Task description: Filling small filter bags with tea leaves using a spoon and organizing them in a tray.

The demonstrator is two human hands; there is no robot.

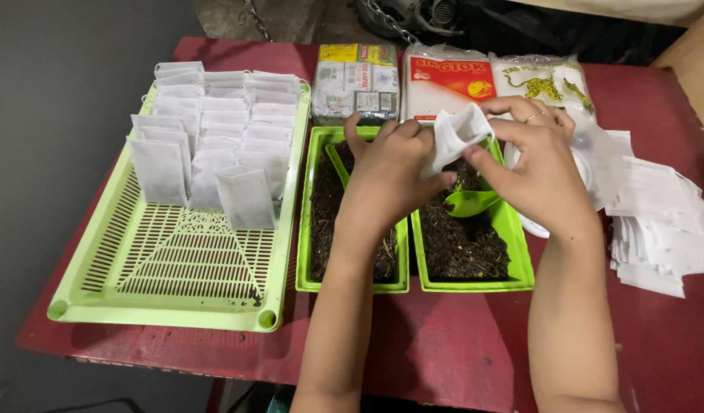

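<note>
Both hands, left hand (386, 172) and right hand (539, 164), pinch a white sachet (457, 134) above two green trays (512, 245); a slotted basket (168, 260) sits left.

A small white paper bag (459, 134), soft and crumpled, is held up above the two green trays of dark bits near the table's back edge.
</note>
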